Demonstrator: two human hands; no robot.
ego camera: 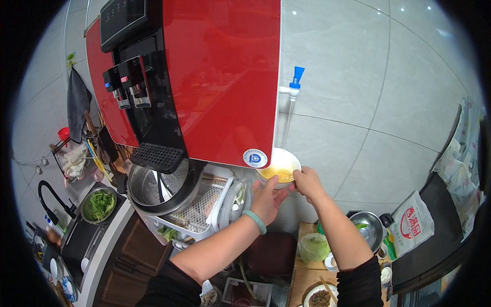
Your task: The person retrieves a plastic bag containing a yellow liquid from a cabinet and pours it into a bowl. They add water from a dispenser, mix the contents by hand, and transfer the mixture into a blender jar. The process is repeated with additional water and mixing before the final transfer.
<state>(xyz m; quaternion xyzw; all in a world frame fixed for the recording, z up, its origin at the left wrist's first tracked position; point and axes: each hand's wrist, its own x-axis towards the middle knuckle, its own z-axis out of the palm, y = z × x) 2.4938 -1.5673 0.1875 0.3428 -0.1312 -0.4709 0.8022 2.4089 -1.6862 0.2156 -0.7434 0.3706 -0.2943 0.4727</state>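
In the head view, both my hands hold a white bowl (298, 163) with yellow contents beneath a small white tap (293, 92) with a blue lever. A thin stream of water runs from the tap into the bowl. My left hand (268, 197), with a pale green bangle at its wrist, supports the bowl from below and in front. On the right rim my right hand (308, 183) grips the bowl. The tap sticks out from the side of a red wall-mounted water dispenser (226, 84); its lower corner hides part of the bowl's left side.
A steel pot (138, 188) with utensils and a white rack (226, 192) stand to the left. Farther left are a pan of leafy greens (99, 205) and a black faucet (48, 207). Lower right, a wooden table (303, 282) bears bagged lettuce (313, 247) and a plate of brown food (321, 298).
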